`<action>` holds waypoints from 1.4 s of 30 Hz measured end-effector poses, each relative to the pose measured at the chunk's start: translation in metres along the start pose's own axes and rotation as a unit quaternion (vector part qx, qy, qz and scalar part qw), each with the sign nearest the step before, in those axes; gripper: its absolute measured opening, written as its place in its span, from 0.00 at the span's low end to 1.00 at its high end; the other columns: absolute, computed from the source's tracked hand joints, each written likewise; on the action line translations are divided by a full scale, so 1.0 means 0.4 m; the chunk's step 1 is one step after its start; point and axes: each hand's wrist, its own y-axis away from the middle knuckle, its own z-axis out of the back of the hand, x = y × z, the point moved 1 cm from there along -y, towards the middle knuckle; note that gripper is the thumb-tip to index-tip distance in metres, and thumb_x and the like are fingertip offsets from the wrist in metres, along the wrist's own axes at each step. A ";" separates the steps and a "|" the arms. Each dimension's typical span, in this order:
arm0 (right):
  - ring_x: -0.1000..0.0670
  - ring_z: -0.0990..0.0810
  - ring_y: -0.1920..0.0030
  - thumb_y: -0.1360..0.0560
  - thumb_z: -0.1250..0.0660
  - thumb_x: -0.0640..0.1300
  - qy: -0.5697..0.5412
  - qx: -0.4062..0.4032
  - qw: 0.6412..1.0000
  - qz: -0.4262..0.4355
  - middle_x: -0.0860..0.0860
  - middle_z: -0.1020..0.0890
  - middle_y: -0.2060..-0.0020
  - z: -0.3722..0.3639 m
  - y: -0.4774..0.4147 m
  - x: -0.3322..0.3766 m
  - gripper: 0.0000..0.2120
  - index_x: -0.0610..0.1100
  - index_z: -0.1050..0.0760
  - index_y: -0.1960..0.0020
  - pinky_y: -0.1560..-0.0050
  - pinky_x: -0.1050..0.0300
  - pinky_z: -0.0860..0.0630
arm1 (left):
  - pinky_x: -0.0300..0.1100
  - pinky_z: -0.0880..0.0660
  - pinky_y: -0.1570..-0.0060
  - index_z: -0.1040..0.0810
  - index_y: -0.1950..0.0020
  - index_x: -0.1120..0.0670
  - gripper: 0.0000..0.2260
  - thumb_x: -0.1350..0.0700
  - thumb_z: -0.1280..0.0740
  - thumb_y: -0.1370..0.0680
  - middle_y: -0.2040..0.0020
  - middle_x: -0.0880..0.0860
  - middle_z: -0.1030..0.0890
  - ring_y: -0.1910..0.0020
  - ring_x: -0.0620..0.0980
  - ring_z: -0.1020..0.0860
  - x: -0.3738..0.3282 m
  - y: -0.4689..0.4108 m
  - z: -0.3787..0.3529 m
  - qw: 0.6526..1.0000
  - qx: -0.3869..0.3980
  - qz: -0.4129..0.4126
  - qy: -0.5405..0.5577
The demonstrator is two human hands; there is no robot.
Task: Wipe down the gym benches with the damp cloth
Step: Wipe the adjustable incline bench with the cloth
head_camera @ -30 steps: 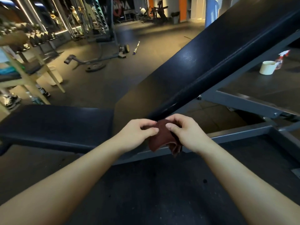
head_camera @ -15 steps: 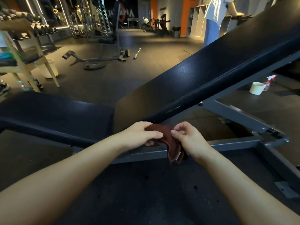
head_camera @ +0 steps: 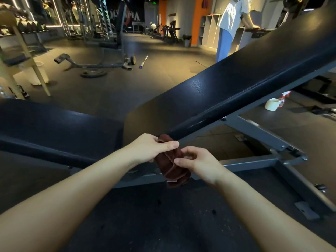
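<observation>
Both forearms reach in from the bottom edge and the hands meet mid-view. The cloth (head_camera: pixel 172 168), dark reddish-brown and folded into a thick strip, hangs between them, roughly upright.

Left hand (head_camera: pixel 150 148): fingers curled round the cloth's upper end, thumb laid across the front. The bunched top pokes out just above the thumb.

Right hand (head_camera: pixel 199 165): lower and to the right, pinching the strip's right edge about halfway down. Thumb is in front, fingers curled behind. Neither hand is spread; both are closed on the fabric.

Below the two grips the cloth's lower end dangles free, folds showing, in front of the grey frame rail (head_camera: pixel 254 160). The cloth is held in the air, off both pads. Its top end sits just beside the lower corner of the inclined backrest (head_camera: pixel 245 79); whether it touches the vinyl I cannot tell.

Backrest: black, glossy, rising from centre to upper right. Seat pad (head_camera: pixel 54 124): black, flat, runs off to the left, apart from the hanging end of the cloth.

Surroundings: dark rubber floor. On the floor at right, seen under the backrest, a white cup (head_camera: pixel 271 104) with a spray bottle (head_camera: pixel 283 97) just beside it. On the far floor, a short bar (head_camera: pixel 143 61), a weight plate (head_camera: pixel 93 73), and a white bin (head_camera: pixel 39 73) by a wooden rack leg (head_camera: pixel 31 59). A person (head_camera: pixel 229 33) in a pale shirt and blue trousers stands at upper right, one hand on equipment.
</observation>
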 end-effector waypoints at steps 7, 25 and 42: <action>0.50 0.16 0.57 0.22 0.33 0.33 -0.055 -0.046 0.997 -0.031 0.48 0.14 0.59 -0.010 -0.021 0.002 0.09 0.43 0.16 0.50 0.53 0.57 0.22 | 0.46 0.19 0.56 0.17 0.52 0.53 0.25 0.35 0.21 0.35 0.60 0.46 0.17 0.59 0.47 0.18 -0.004 0.001 0.043 0.995 0.058 -0.022 -0.080; 0.64 0.18 0.55 0.27 0.21 0.46 -0.033 -0.207 0.975 0.069 0.55 0.17 0.55 -0.033 0.031 0.020 0.16 0.48 0.26 0.45 0.57 0.70 0.22 | 0.49 0.20 0.58 0.20 0.55 0.53 0.08 0.51 0.25 0.26 0.61 0.52 0.15 0.61 0.52 0.17 -0.131 -0.006 -0.042 0.987 -0.088 -0.122 -0.056; 0.60 0.24 0.41 0.20 0.30 0.42 0.018 -0.473 0.860 0.189 0.55 0.23 0.41 0.156 -0.051 0.045 0.18 0.54 0.31 0.34 0.37 0.68 0.29 | 0.39 0.28 0.42 0.19 0.35 0.50 0.14 0.50 0.29 0.21 0.43 0.45 0.24 0.46 0.45 0.22 -0.097 -0.043 0.019 0.945 -0.210 -0.146 -0.205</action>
